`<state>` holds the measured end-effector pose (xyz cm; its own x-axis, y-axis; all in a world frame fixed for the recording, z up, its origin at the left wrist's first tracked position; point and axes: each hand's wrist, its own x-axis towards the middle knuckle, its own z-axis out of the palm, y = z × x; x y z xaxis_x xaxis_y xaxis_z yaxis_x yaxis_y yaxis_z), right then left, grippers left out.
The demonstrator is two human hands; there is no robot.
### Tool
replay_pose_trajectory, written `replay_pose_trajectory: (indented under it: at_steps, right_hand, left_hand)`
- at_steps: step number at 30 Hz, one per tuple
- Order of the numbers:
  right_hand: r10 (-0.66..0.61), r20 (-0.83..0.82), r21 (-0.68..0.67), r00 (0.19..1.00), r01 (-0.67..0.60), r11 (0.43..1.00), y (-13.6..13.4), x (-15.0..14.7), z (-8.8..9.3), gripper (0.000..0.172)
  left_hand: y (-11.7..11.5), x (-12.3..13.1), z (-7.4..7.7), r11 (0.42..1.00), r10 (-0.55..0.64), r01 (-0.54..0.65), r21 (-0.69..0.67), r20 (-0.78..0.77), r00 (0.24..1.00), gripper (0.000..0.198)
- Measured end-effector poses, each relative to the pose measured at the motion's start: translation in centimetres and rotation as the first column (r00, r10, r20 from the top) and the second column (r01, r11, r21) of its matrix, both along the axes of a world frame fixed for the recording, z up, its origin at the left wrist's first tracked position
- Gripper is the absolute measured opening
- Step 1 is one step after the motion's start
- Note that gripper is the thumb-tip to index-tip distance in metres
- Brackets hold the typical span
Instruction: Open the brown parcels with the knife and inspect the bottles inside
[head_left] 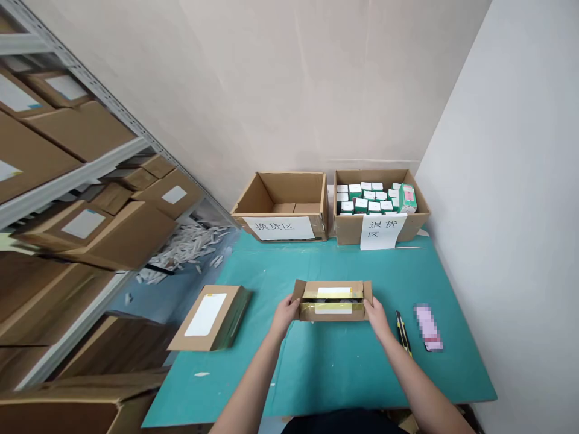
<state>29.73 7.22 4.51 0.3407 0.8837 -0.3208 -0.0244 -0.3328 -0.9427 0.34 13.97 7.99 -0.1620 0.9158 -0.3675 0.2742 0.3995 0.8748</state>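
Note:
In the middle of the green table lies a small cardboard box (332, 313), its taped top slit along the centre and its label cut in two. A narrow dark gap runs between the top flaps. My left hand (286, 314) grips its left end, where a side flap sticks up. At the right end, my right hand (374, 312) holds the box's edge with the thumb on top. What is inside the box cannot be made out. To the right of my right forearm rests a yellow and black utility knife (403, 333).
A labelled cardboard box (208, 319) sits at the table's left edge. At the back stand an open carton (283, 226) with a paper sign and a carton (348, 229) of green-white boxes. A pixelated pink item (427, 327) lies right. Shelving (90, 163) with cartons fills the left.

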Motion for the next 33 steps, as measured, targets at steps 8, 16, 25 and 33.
replay_pose_trajectory:
  at_steps: [8, 16, 25, 33]
  right_hand:
    - [-0.175, -0.073, 0.034, 0.982, 0.177, 0.984, -7.9, -3.2, 1.9, 0.065]
    - [-0.473, -0.176, 0.027, 0.863, 0.485, 0.874, -19.2, -10.2, 4.2, 0.067]
    - [-0.803, -0.157, -0.034, 0.575, 0.81, 0.586, -31.3, -15.0, 4.0, 0.056]
    - [-0.942, -0.195, -0.153, 0.275, 0.94, 0.306, -42.4, -18.7, 0.0, 0.059]
  left_hand:
    - [-3.3, -2.5, 0.8, 0.98, -0.172, 0.164, 0.111, 0.06, 0.983, 0.059]
    - [-5.6, -4.9, 1.9, 0.895, -0.443, 0.433, 0.11, 0.089, 0.892, 0.065]
    - [-10.4, 0.3, 2.4, 0.669, -0.743, 0.74, 0.066, 0.045, 0.668, 0.064]
    - [-18.4, 5.6, 0.4, 0.41, -0.912, 0.912, -0.008, 0.006, 0.41, 0.063]
